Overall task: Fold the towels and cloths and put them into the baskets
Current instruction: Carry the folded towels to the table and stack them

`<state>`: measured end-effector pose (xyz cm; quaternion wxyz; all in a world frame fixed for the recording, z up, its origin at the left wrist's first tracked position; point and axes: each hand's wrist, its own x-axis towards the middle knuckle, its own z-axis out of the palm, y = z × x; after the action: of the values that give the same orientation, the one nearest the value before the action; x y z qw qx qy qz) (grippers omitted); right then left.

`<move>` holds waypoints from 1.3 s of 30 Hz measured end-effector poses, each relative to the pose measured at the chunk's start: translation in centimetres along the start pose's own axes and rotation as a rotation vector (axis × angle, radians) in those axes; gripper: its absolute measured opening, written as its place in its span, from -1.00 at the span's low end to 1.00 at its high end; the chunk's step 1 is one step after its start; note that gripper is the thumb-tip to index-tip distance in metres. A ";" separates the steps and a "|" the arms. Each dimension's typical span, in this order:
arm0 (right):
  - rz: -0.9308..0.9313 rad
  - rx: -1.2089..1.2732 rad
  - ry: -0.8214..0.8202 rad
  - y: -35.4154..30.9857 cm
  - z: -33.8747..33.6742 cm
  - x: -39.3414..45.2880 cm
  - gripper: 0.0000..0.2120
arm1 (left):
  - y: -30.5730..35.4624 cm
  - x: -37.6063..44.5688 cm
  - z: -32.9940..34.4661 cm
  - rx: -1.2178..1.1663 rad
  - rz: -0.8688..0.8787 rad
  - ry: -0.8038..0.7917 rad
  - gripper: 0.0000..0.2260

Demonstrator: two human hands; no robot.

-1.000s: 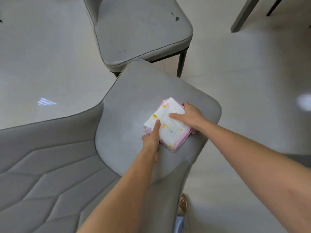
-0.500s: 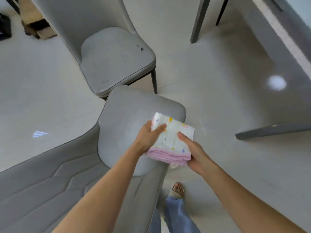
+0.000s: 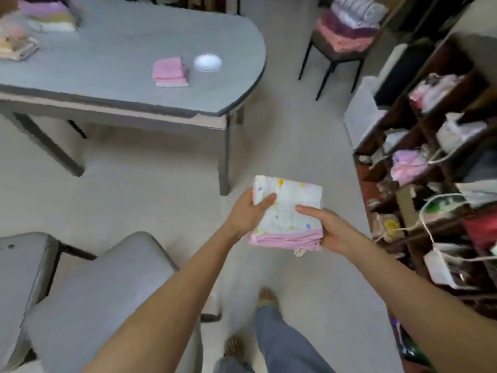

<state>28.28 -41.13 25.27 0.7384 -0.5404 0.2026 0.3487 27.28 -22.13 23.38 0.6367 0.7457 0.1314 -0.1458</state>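
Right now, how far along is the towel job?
Done: the white spotted cloth with pink layers under it is folded square, and folded piles sit on the grey table, such as the pink stack.
In hand: the left hand and right hand grip the cloth in mid-air above the floor.
Left: it is not in a basket; no basket can be made out.

- Folded white cloth with coloured dots and pink edge [image 3: 287,211], held in the air between both hands above pale floor [image 3: 134,184].
- Left hand [image 3: 247,211] gripping its left side, thumb on top; right hand [image 3: 330,230] gripping its right near corner.
- Grey rounded table [image 3: 113,65] bearing small folded pink stack [image 3: 169,72] just beside white round dish [image 3: 207,62].
- Grey padded chair [image 3: 94,300] at lower left.
- Dark cluttered shelving [image 3: 430,170] at right.
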 end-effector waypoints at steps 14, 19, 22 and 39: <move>-0.666 0.315 0.659 12.2 -22.3 -37.6 -0.57 | 9.5 -19.7 36.7 0.315 0.469 -0.768 -0.72; -0.743 0.352 1.119 20.4 -30.8 -55.1 -0.49 | 9.7 -35.0 52.9 0.336 0.561 -1.093 -0.71; -0.763 0.326 1.261 24.8 -35.1 -64.8 -0.53 | 9.6 -43.9 60.7 0.360 0.602 -1.187 -0.79; -0.515 -0.254 1.945 25.2 -53.5 -88.1 -0.61 | 15.3 -57.4 89.1 0.431 0.923 -1.342 -0.67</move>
<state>-45.53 -113.15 50.45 0.2431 -0.6917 0.5547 -0.3935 -24.32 -113.11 46.35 0.4193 0.5848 -0.6238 -0.3052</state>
